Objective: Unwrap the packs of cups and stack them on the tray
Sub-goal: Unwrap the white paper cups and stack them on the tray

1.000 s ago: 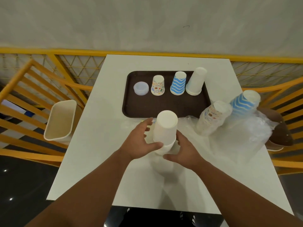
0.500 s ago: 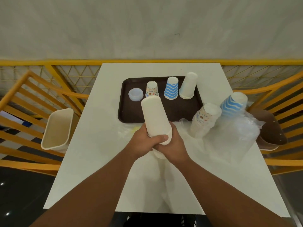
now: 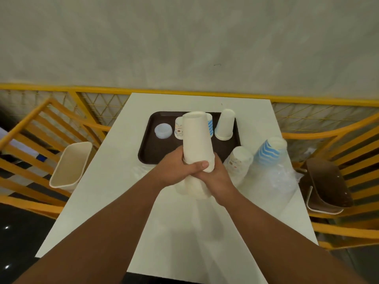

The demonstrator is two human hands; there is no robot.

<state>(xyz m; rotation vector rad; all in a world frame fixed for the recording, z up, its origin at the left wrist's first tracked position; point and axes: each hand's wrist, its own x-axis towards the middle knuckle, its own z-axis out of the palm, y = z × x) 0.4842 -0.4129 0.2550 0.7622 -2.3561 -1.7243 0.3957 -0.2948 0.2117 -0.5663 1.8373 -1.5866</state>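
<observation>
A tall stack of plain white cups (image 3: pixel 196 138), upside down, stands lifted above the table between both hands. My left hand (image 3: pixel 176 168) grips its lower part with the thumb across the front. My right hand (image 3: pixel 215 175) holds the lower cups (image 3: pixel 192 188) of the stack from the right. Behind it lies the brown tray (image 3: pixel 155 152) with a small clear cup (image 3: pixel 163 131), a printed cup (image 3: pixel 178 128), a blue-striped cup (image 3: pixel 210 126) partly hidden, and a white cup stack (image 3: pixel 225 125).
Two wrapped packs lean on the table right of the tray: printed cups (image 3: pixel 239 160) and blue-striped cups (image 3: pixel 269 149), with loose clear plastic wrap (image 3: pixel 272 181) around them. A cream chair seat (image 3: pixel 70 165) stands left, a brown one (image 3: pixel 328 185) right. Yellow railing runs behind.
The white stack has been lifted off the table and drawn out longer, now reaching up in front of the tray's cups. Both hands closed tighter around its lower part.
</observation>
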